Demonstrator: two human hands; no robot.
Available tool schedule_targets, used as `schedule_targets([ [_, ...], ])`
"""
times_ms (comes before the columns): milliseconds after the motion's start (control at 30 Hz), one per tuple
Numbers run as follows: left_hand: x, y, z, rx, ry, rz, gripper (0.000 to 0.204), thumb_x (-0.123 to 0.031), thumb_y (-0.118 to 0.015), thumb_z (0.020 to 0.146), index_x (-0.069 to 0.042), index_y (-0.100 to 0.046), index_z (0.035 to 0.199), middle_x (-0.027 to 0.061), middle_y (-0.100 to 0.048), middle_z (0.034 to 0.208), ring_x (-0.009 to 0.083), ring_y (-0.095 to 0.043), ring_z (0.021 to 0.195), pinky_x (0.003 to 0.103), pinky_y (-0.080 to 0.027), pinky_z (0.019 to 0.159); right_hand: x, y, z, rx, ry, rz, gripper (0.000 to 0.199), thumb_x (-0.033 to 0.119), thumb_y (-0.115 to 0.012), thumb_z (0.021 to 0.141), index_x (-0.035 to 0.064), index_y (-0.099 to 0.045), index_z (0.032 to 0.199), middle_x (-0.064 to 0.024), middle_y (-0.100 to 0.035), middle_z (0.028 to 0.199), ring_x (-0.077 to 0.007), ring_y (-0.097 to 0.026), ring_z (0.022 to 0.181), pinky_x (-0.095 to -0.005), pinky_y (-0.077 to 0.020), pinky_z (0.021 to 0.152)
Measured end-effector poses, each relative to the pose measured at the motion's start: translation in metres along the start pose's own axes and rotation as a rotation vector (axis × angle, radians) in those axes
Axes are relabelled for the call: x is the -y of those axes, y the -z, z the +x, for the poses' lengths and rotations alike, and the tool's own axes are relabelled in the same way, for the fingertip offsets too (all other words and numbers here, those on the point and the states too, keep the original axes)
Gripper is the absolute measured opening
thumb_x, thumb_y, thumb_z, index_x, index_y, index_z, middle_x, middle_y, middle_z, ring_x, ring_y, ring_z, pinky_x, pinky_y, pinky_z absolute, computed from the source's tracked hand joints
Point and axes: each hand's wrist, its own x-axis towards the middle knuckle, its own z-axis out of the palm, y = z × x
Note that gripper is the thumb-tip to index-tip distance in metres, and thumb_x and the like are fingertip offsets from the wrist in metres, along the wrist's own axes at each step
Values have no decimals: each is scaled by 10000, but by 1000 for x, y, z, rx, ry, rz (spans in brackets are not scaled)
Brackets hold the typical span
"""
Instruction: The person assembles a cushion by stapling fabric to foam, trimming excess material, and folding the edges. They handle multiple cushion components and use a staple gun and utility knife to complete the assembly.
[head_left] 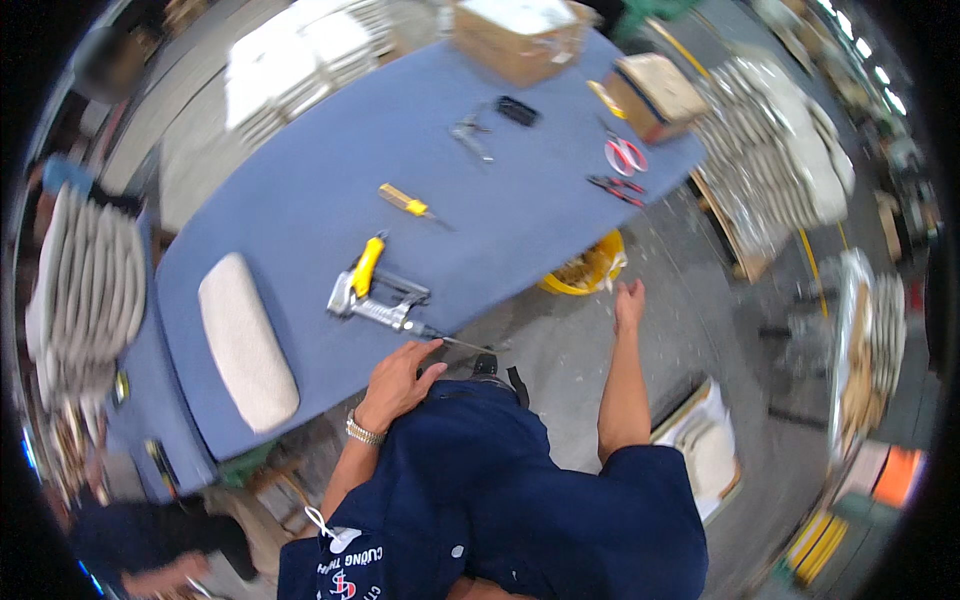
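My left hand [402,382] is at the near edge of the blue-covered table [330,150], fingers stretched out and holding nothing. Its fingertips are close to the hose end of a silver air staple gun [375,290] with a yellow grip, which lies on the cloth; whether they touch it I cannot tell. Out to the right, my right hand [629,305] hangs over the floor beside a yellow bucket [580,277], with nothing visible in its loosely parted fingers. A pale padded cushion [248,342] rests left of the staple gun, and a yellow-handled screwdriver [405,201] beyond it.
Red-handled scissors [625,156], pliers [617,189], a metal tool [471,137] and a black block [517,110] lie farther back. Cardboard boxes [655,97] stand at the far edge. Stacked cushions [88,290] flank the table. Another person [160,540] is at lower left.
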Motion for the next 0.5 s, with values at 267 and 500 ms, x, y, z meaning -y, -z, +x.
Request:
schedule_targets([
  [267, 91, 4, -75, -276, 259, -19, 439, -331, -652, 975, -69, -642, 1327, 179, -682, 1190, 354, -667, 1052, 454, -523, 938, -163, -91, -98, 623, -182, -148, 158, 160, -534, 957, 32, -625, 963, -68, -666, 763, -153, -617, 639, -310, -458, 521],
  [500, 218, 31, -156, -852, 610, -40, 468, -295, -690, 927, -83, -641, 1341, 184, -627, 1295, 364, -582, 1217, 448, -478, 1041, -141, -113, -232, 1253, -104, -778, 219, 197, -526, 986, 28, -664, 1005, -113, -701, 873, -199, -679, 809, -340, -547, 685],
])
